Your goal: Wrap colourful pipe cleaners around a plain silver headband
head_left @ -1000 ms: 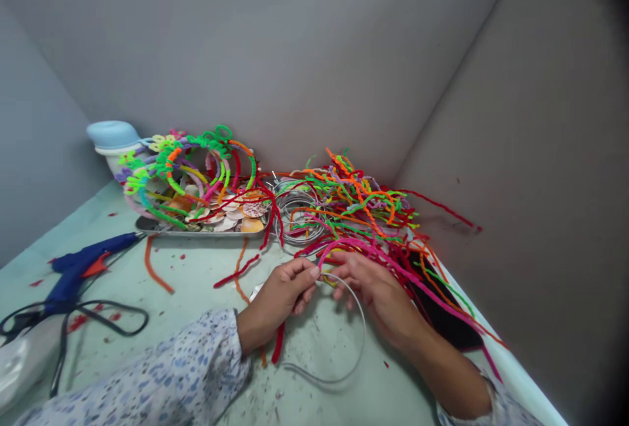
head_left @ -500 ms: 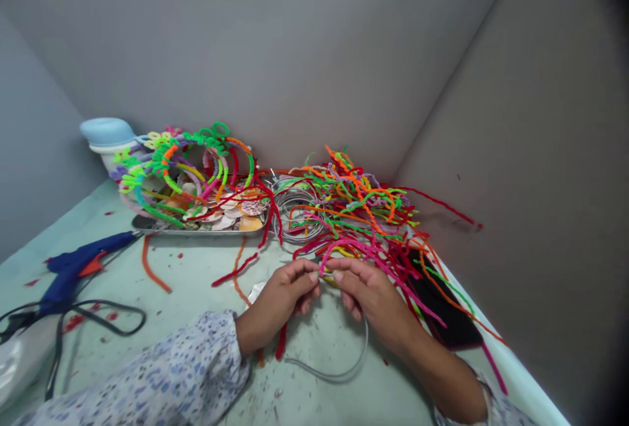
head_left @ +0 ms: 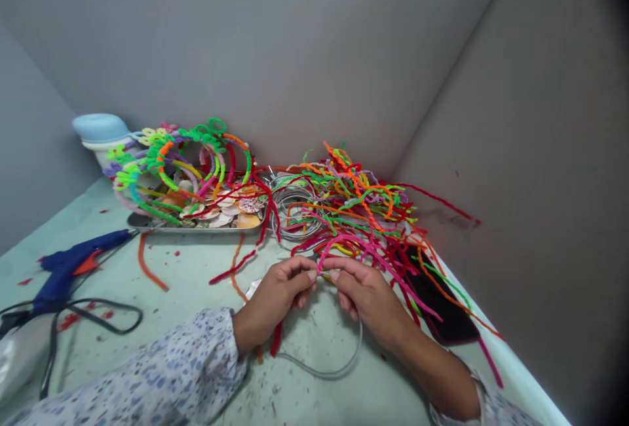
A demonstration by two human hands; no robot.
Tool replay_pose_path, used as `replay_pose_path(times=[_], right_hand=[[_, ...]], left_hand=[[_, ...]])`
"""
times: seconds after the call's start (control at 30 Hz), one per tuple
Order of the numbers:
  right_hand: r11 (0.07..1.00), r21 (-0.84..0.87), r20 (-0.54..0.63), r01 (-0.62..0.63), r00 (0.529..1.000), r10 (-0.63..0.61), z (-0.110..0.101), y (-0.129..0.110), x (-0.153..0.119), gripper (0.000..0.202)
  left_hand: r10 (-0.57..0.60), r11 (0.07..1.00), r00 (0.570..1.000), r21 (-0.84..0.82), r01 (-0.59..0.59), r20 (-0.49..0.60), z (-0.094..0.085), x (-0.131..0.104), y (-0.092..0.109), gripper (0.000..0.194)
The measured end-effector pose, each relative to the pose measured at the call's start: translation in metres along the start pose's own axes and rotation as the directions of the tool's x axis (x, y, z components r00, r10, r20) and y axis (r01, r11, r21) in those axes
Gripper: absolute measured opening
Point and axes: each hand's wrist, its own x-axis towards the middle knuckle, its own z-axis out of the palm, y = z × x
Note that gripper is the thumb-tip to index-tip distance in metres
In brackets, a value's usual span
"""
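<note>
My left hand is closed, thumb and forefinger pinching the end of a pink pipe cleaner. Its length arches up and over to the right, behind my other hand. Fingertips almost meeting the left ones, my right hand pinches a grey wire. The wire curves out below the hands in an open loop above the table, its free end pointing left. Where pipe cleaner and wire come together, my fingers partly cover them. A red pipe cleaner lies beneath my left wrist.
A tangled pile of pipe cleaners lies behind, beside coiled wire. Left of these are a tray of shells, decorated hoops and a blue-lidded container. A blue glue gun and a dark phone-like slab flank my arms.
The view has shifted slightly. Both hands keep their pinch at nearly the same spot, and the wire loop has swung a little to the left.
</note>
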Motion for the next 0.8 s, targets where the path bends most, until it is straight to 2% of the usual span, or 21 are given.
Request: replay_pose_path(times=[0.4, 0.53, 0.8], right_hand=[[0.998, -0.029, 0.014, 0.052, 0.999, -0.052, -0.0004, 0.0044, 0.0014, 0.032], [0.999, -0.034, 0.021, 0.039, 0.999, -0.038, -0.0003, 0.0023, 0.0017, 0.028], [1.000, -0.007, 0.027, 0.015, 1.000, -0.015, -0.0006, 0.0001, 0.0023, 0.022]], left_hand=[[-0.006, 0.999, 1.000, 0.038, 0.006, -0.018, 0.0023, -0.0018, 0.0010, 0.013], [0.006, 0.995, 1.000, 0.104, -0.005, -0.009, 0.0028, -0.0031, 0.0016, 0.013], [0.101, 0.960, 0.995, 0.261, -0.098, 0.000, 0.0024, -0.0046, 0.0011, 0.015]])
